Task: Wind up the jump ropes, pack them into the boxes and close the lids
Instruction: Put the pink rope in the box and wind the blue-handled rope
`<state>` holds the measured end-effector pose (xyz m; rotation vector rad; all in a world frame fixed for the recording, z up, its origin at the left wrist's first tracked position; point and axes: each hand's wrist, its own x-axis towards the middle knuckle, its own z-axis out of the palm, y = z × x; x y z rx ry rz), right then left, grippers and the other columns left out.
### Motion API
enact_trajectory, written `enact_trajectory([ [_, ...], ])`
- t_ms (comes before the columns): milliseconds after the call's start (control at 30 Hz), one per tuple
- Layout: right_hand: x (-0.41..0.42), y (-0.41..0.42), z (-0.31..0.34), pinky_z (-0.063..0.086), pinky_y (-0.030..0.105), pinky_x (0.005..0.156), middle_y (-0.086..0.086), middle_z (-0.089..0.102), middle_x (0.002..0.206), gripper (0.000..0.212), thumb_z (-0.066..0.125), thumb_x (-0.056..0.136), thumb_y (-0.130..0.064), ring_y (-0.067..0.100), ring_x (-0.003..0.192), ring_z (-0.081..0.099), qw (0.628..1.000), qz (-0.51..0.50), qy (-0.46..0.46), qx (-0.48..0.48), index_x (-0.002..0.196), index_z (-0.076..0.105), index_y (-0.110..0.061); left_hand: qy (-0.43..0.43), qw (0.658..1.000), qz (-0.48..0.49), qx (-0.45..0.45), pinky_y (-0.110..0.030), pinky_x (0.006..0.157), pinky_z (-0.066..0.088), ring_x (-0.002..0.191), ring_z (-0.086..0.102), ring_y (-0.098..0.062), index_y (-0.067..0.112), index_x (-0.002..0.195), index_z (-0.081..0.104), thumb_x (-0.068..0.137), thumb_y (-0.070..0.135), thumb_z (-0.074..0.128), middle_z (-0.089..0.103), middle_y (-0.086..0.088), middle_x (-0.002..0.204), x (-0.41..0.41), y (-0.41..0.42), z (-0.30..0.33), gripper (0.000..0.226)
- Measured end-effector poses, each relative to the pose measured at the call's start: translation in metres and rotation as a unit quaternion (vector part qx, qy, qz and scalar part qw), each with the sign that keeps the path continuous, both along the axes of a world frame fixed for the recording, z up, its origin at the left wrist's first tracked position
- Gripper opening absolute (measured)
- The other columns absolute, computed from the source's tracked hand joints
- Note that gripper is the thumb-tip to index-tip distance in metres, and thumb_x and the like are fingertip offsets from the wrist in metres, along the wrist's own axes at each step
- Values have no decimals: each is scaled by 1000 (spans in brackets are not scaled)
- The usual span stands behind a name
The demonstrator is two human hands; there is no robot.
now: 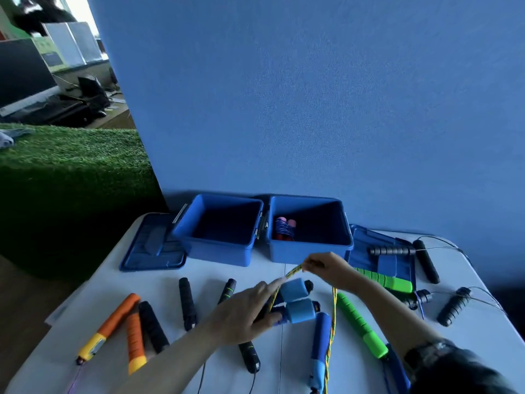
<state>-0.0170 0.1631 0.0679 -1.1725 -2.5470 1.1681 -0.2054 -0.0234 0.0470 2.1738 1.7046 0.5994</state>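
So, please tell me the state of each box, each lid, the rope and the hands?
left box: open, nothing visible inside
right box: open, wound rope inside
left lid: off, flat on table
right lid: off, handles lying on it
yellow rope: partly wound
left hand: gripping blue handles
right hand: pinching rope

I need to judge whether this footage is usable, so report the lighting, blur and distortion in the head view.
Head view: dim, bluish light overall, with a bright overexposed window at top left; the insides of the blue boxes are in deep shadow; the left hand is motion-blurred, as is the yellow rope pinched in the right hand; wide-angle bending curves the table edges and tilts the blue wall.
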Motion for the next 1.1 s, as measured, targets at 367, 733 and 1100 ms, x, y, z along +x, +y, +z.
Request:
enact_trajectory([
  [367,-39,-98,-24,40,21,41,-1,38,56,27,39,98,-11,8,39,37,969,-34,40,-241,96,62,-25,-151,913,368,86,-33,93,39,118,52,-32,8,142,40,94,47,36,54,-17,129,-45,52,18,62],
  [733,-32,-111,33,37,31,64,0,47,65,25,40,96,-33,24,70,45,985,157,-56,48,85,54,-16,-87,900,421,-70,-45,62,53,78,61,-40,-7,120,54,102,23,40,61,-27,105,-69,45,-16,38],
  [1100,-38,-24,34,48,33,80,4,69,91,18,51,94,-28,19,85,60,991,93,-37,85,94,66,-18,146,976,159,2,-29,52,47,61,61,-25,27,132,37,95,37,28,61,-2,79,0,22,-38,40],
])
